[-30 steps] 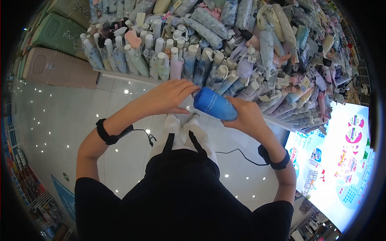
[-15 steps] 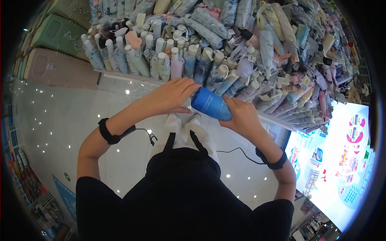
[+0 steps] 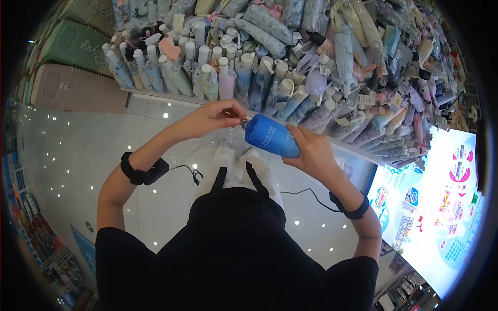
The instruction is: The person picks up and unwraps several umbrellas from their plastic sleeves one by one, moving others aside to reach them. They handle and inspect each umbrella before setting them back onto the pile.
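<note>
A blue folded umbrella (image 3: 271, 136) in a sleeve with pale lettering is held at a slant in front of my body, above my feet. My right hand (image 3: 314, 153) wraps round its right end, the thumb underneath. At its other end, my left hand (image 3: 222, 117) has fingertips and thumb pinched together, close to a small dark tip. Thin clear plastic (image 3: 205, 143) hangs below the left hand and seems to be in its pinch, though the exact hold is hard to make out.
Many folded umbrellas (image 3: 259, 78) in clear wrappers are heaped on a display stand just beyond my hands. Ribbed brown and green plastic pieces (image 3: 72, 88) stand at the left. A bright lit sign (image 3: 436, 207) is at the right. A black cable (image 3: 311, 194) hangs near my right forearm.
My left hand has come off the umbrella's side and moved slightly left, fingers now curled into a pinch. More of the umbrella's left end shows. The right hand keeps its hold.
</note>
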Demonstrator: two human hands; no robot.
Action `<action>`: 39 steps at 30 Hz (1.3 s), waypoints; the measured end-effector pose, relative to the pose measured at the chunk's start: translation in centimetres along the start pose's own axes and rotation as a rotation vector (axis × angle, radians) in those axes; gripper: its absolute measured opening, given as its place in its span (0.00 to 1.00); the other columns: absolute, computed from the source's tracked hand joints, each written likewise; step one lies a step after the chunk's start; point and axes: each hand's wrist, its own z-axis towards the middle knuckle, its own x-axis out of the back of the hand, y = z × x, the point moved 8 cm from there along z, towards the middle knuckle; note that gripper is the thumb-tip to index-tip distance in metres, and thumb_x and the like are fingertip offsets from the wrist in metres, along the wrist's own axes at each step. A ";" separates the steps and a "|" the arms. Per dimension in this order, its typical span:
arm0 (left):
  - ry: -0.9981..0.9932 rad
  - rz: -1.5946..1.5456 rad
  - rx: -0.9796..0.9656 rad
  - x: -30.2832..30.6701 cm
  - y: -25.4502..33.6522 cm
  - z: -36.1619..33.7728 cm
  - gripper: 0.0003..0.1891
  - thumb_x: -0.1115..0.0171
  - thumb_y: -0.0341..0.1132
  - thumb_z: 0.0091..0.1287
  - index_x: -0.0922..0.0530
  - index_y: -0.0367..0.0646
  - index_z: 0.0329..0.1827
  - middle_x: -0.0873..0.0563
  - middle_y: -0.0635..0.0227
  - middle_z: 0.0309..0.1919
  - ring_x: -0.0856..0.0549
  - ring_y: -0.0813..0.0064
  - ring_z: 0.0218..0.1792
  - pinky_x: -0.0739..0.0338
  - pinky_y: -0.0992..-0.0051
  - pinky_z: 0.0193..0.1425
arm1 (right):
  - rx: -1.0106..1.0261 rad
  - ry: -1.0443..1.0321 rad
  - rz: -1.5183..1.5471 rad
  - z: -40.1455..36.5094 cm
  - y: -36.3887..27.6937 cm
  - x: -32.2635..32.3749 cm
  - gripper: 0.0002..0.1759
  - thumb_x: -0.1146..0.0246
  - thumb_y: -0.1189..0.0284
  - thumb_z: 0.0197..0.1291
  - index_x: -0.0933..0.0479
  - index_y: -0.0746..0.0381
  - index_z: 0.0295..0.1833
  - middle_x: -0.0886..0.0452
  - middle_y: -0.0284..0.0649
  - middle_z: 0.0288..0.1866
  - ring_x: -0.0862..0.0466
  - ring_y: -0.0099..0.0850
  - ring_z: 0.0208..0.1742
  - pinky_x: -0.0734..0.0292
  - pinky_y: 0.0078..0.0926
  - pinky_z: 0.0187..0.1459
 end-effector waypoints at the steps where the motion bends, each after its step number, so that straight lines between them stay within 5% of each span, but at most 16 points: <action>1: -0.005 0.002 0.010 0.0 -0.1 0.0 0.07 0.45 0.28 0.66 0.27 0.39 0.46 0.24 0.72 0.39 0.25 0.82 0.44 0.30 0.81 0.52 | 0.010 -0.006 -0.004 0.0 0.0 -0.1 0.34 0.31 0.69 0.31 0.29 0.65 0.51 0.25 0.43 0.32 0.22 0.42 0.32 0.27 0.35 0.32; 16: 0.093 0.367 -0.142 -0.7 1.8 0.6 0.08 0.39 0.28 0.60 0.23 0.35 0.41 0.20 0.65 0.35 0.19 0.73 0.39 0.26 0.76 0.46 | 0.156 -0.158 -0.182 0.8 -1.3 -0.5 0.44 0.26 0.70 0.26 0.34 0.67 0.57 0.26 0.40 0.39 0.22 0.37 0.40 0.26 0.32 0.38; 31: 0.142 0.803 -0.370 -2.3 4.7 -0.6 0.26 0.30 0.39 0.49 0.24 0.43 0.53 0.24 0.67 0.52 0.26 0.66 0.54 0.35 0.67 0.60 | 0.101 0.009 -0.209 1.2 -0.7 0.4 0.41 0.28 0.71 0.25 0.30 0.65 0.54 0.26 0.38 0.35 0.23 0.35 0.36 0.26 0.31 0.33; 39: 0.309 1.152 -0.583 -4.7 6.0 0.5 0.27 0.30 0.38 0.43 0.24 0.43 0.51 0.21 0.69 0.48 0.25 0.70 0.53 0.40 0.65 0.64 | 0.017 0.079 -0.175 2.1 -0.6 -1.1 0.46 0.28 0.69 0.30 0.37 0.63 0.62 0.28 0.39 0.34 0.23 0.35 0.35 0.25 0.30 0.32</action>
